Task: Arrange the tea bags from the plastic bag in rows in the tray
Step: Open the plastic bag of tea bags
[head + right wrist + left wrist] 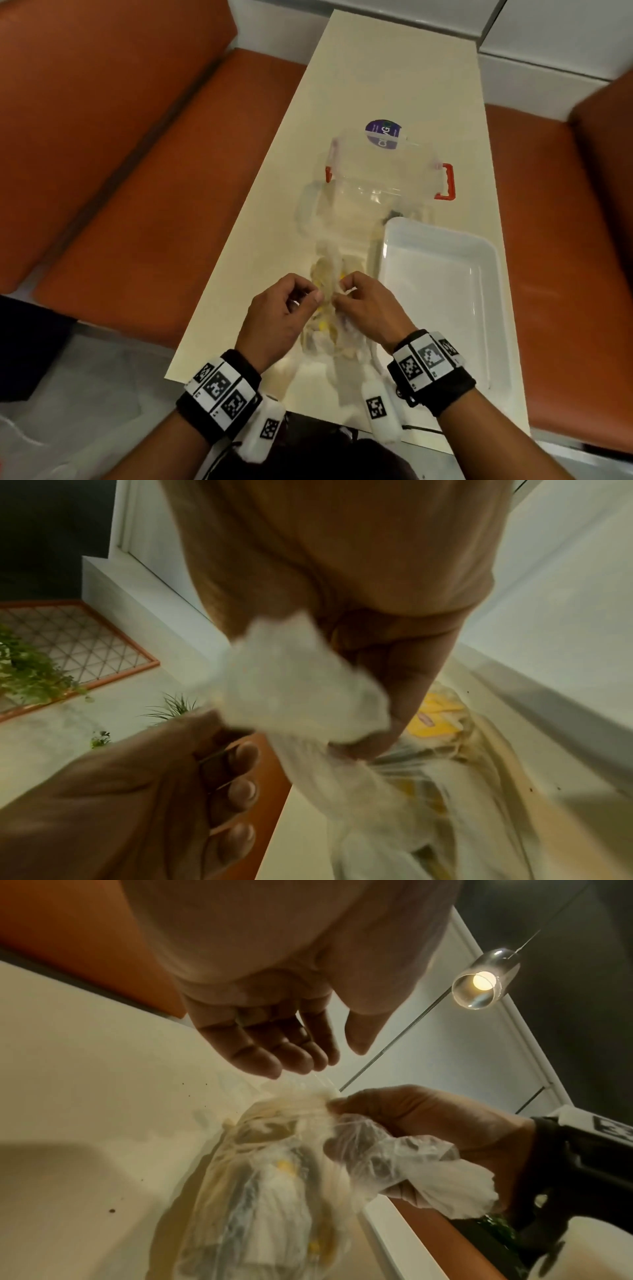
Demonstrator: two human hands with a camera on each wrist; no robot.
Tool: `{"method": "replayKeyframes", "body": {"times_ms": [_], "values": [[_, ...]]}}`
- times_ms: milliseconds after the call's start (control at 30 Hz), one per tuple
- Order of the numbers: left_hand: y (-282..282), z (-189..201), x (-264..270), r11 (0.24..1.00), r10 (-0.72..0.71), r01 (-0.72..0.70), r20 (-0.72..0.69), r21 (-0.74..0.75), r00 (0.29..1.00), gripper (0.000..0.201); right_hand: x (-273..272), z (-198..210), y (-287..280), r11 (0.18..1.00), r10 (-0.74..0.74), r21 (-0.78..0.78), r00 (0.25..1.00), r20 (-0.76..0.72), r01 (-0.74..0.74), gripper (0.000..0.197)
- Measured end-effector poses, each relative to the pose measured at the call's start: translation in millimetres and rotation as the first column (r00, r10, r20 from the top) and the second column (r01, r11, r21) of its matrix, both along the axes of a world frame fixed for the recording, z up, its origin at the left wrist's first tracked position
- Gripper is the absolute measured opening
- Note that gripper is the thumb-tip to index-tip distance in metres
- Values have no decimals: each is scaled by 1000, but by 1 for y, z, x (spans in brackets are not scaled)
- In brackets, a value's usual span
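A clear plastic bag (325, 337) of tea bags (322, 324) with yellow tags lies on the near part of the cream table (376, 75). Both hands work at its twisted neck. My left hand (318, 296) pinches the plastic from the left, its other fingers curled. My right hand (342, 287) grips the neck from the right. In the right wrist view my right hand (363, 748) pinches the bunched plastic (301, 674), with yellow tags (435, 718) below. A white tray (493, 260) holding nothing stands to the right of the bag.
A clear storage box (376, 185) with red handles stands behind the bag. Beyond it is a lid with a purple sticker (383, 134). Orange bench seats (137, 192) run along both long sides of the narrow table. White wall ledges are at the far end.
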State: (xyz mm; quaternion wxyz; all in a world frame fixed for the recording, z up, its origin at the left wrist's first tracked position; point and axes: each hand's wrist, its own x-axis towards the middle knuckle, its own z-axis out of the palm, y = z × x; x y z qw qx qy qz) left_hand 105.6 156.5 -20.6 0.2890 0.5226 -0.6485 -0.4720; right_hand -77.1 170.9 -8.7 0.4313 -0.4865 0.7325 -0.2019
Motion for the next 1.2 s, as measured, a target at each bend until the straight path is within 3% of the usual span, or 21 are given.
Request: {"method": "replayKeyframes", "body": {"times_ms": [100, 300, 367, 467, 533, 600, 700, 800, 933, 1067, 1200], "values": [[-7, -10, -4, 992, -38, 39, -10, 120, 999, 12, 8, -3, 9, 999, -27, -34, 999, -39, 26, 23], [-11, -8, -23, 938, 55, -10, -120, 348, 991, 54, 20, 3, 26, 991, -80, -93, 977, 198, 100, 28], [-11, -8, -27, 923, 97, -31, -156, 383, 983, 38, 18, 5, 30, 988, -109, -74, 950, 291, 136, 30], [-10, -9, -28, 905, 112, 0, -238, 425, 965, 8, 11, 6, 34, 968, -230, 18, 854, 467, 251, 28], [-7, -7, -27, 898, 101, 34, -280, 439, 955, 13, 5, 6, 33, 948, -307, 95, 784, 540, 305, 25], [-4, -6, -26, 887, 117, 41, -311, 460, 943, 13, 2, 5, 30, 947, -315, 122, 777, 545, 298, 26], [-1, -4, -27, 866, 174, 9, -319, 501, 932, 10, 5, 2, 28, 968, -241, 55, 838, 490, 246, 29], [0, 1, -27, 840, 231, -34, -302, 541, 925, 12, 7, -3, 28, 969, -221, -3, 870, 440, 248, 21], [-1, 4, -28, 899, 167, -37, -263, 436, 950, 24, 4, -3, 27, 964, -206, -71, 892, 401, 255, 17], [-6, 1, -32, 905, 157, -31, -264, 424, 952, 8, 5, 1, 26, 969, -193, -63, 892, 409, 238, 31], [-8, 0, -34, 891, 171, -29, -275, 454, 946, 14, 4, 3, 27, 959, -235, -27, 851, 470, 281, 28]]}}
